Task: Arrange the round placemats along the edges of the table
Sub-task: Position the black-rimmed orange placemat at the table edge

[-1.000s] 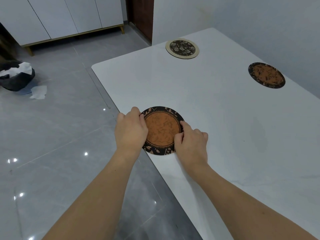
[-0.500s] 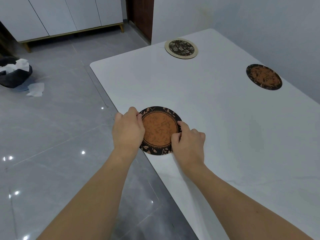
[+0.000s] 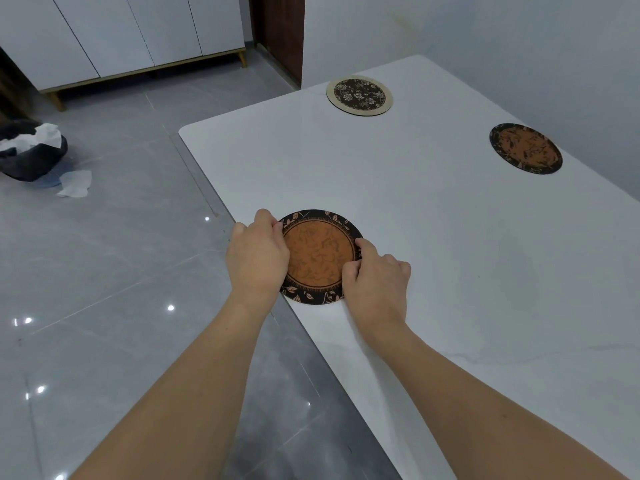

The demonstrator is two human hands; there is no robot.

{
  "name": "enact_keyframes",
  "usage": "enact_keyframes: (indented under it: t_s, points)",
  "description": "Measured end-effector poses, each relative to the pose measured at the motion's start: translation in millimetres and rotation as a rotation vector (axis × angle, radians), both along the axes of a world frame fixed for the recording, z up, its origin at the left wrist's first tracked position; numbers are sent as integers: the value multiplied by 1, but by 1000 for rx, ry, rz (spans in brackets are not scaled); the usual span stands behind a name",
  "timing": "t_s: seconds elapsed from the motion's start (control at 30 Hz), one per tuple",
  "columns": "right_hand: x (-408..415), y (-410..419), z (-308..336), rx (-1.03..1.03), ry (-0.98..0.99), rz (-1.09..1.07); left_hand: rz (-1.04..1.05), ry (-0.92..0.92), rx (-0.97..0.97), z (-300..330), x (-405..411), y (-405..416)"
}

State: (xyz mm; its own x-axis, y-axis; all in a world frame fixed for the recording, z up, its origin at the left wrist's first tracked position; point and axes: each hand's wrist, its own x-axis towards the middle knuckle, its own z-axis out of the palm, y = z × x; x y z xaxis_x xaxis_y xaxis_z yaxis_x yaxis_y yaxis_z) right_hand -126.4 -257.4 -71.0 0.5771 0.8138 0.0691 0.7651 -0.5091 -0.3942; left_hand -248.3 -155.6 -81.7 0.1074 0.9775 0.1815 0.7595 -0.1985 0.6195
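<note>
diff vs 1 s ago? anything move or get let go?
Almost nothing. Both hands, left hand and right hand, stay on the rim of the near orange placemat at the table edge; any nudge is too small to tell from camera shift. The floral placemat and far orange placemat are unmoved.

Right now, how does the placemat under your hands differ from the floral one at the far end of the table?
The near placemat has an orange centre inside a black leaf-patterned border; the far floral placemat has a dark flowered centre inside a pale beige rim. The near one sits at the table's left edge, touched by the left hand and right hand; the far one lies untouched. Both are round and lie flat.
</note>
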Motion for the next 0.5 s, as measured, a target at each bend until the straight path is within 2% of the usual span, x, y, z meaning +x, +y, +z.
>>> enact_keyframes:
  t_s: [0.3,0.5]
  points:
    - [2,0,-2,1,-38,-55,24,-79,-5,-2,-1,-3]
    - [6,1,-10,33,-61,-115,5,-56,21,-8,-2,2]
